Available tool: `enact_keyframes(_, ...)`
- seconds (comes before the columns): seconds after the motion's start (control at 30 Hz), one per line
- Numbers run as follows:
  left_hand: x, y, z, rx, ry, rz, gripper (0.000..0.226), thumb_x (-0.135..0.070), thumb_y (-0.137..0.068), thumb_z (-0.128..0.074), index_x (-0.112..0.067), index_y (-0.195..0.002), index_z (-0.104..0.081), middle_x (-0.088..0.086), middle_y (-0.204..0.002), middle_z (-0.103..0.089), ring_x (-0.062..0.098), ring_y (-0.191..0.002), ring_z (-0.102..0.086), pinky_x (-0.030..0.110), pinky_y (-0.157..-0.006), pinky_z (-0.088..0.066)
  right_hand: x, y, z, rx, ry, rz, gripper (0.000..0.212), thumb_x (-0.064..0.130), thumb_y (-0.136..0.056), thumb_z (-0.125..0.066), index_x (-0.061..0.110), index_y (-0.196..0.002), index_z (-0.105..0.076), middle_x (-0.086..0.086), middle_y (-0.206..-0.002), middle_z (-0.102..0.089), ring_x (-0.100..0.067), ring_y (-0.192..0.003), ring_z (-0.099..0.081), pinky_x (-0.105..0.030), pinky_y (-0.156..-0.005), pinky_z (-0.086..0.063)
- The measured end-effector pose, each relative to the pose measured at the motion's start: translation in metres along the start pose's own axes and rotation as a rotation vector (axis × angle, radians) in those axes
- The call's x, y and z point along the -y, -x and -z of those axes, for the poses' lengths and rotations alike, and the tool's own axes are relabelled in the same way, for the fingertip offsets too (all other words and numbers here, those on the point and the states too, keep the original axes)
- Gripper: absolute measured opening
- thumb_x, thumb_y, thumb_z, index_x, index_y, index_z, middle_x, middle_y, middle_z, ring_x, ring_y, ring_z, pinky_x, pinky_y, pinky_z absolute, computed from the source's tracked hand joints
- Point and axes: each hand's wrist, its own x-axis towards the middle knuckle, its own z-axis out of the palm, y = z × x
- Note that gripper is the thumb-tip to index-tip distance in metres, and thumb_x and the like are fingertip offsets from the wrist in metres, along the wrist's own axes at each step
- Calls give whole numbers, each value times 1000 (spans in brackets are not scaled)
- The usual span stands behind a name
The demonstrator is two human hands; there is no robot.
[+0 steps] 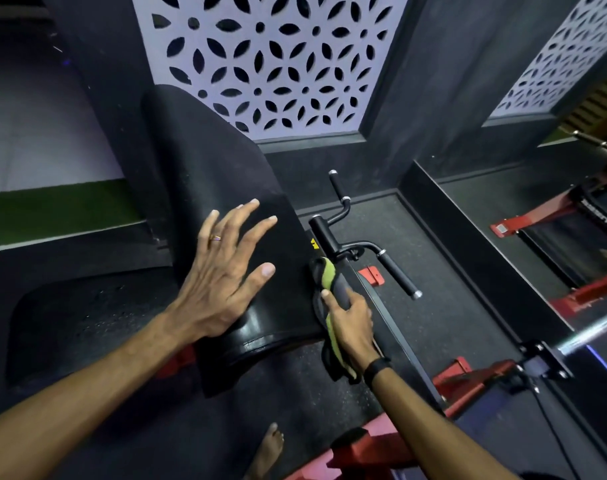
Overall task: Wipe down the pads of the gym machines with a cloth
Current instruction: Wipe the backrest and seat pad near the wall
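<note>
Mid-wipe: left hand (226,271) spread flat, bracing pad (226,188); right hand (350,317) at 4 o'clock, gripping cloth (326,282) against pad's right edge. Best done with long overlapping strokes, firm pressure along the seam, pad held steady. Hard to make out: cloth's folds, dark frame beneath, any grime on black vinyl.

Left hand (222,278) splayed, right hand (350,320) curled.
</note>
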Motion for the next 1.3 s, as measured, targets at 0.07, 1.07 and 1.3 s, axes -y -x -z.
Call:
enact_keyframes(0.07, 1, 0, 0, 1, 2, 1, 61, -47, -100, -32, -18, -154, -36, 5, -164, -21, 22, -152, -21, 53, -123, -4, 15, 19, -4, 3, -21, 89, 56, 52, -92, -64, 24, -140, -57, -1, -141, -56, -24, -132, -50, -38, -108, -40)
enact_keyframes(1.07, -11, 5, 3, 186, -187, -100, 67, -59, -103, -8, -28, -151, -42, 3, -161, -30, 26, -144, -34, 54, -117, 2, -1, 6, -28, -411, -605, -570, 50, 25, -85, -69, 17, -133, -60, -16, -126, -64, -36, -114, -62, -39, -99, -51)
enact_keyframes(1.3, -8, 1, 2, 165, -147, -141, 67, -59, -102, -9, -26, -150, -43, 8, -157, -34, 30, -142, -33, 52, -115, 6, 51, 67, -54, -550, -743, -485, 58, 35, -77, -69, 23, -132, -60, -10, -122, -68, -32, -108, -66, -41, -96, -54)
